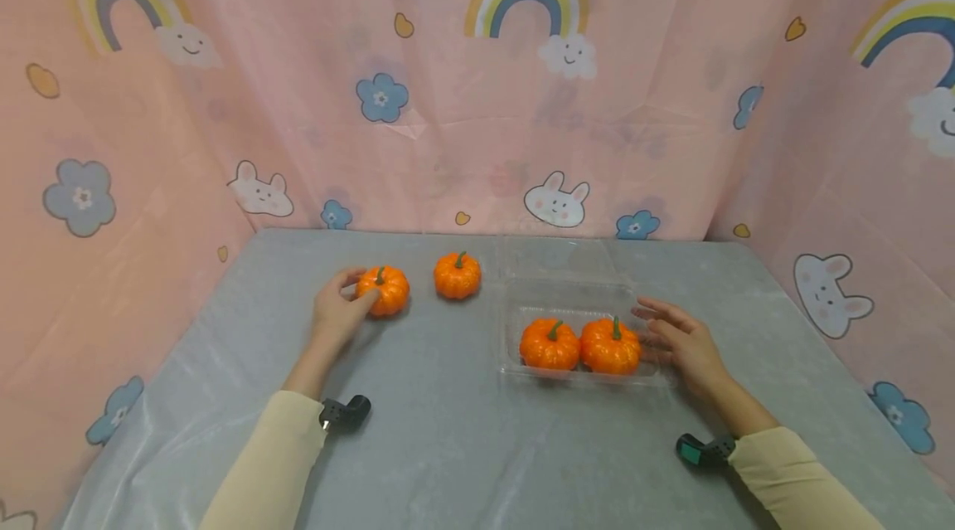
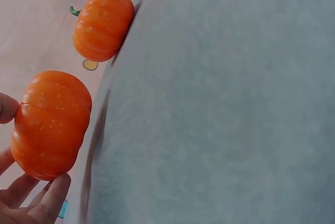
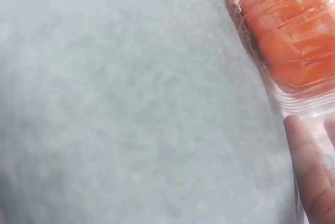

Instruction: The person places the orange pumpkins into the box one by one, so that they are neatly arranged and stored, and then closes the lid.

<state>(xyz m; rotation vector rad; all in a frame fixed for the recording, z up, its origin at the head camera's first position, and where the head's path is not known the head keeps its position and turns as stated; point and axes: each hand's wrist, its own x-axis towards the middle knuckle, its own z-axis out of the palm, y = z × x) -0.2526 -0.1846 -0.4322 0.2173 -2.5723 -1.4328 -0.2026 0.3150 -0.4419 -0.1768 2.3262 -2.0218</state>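
Note:
With thumb and fingers on either side, my left hand (image 1: 339, 310) grips a small orange pumpkin (image 1: 384, 291) with a green stem. The left wrist view shows that pumpkin (image 2: 51, 124) between the fingers; whether it touches the table I cannot tell. A second pumpkin (image 1: 458, 275) sits on the table to its right. Two more, a left pumpkin (image 1: 550, 344) and a right pumpkin (image 1: 610, 346), lie side by side in a clear plastic box (image 1: 515, 368). At the box's right end is my right hand (image 1: 690, 352), fingers loosely extended against or close beside the wall.
The box's clear lid (image 1: 555, 258) lies folded back behind it. A grey cloth (image 1: 440, 447) covers the table. Pink printed curtains (image 1: 448, 157) stand at the back and both sides. Each wrist wears a dark strap with a device, such as the left one (image 1: 346, 412).

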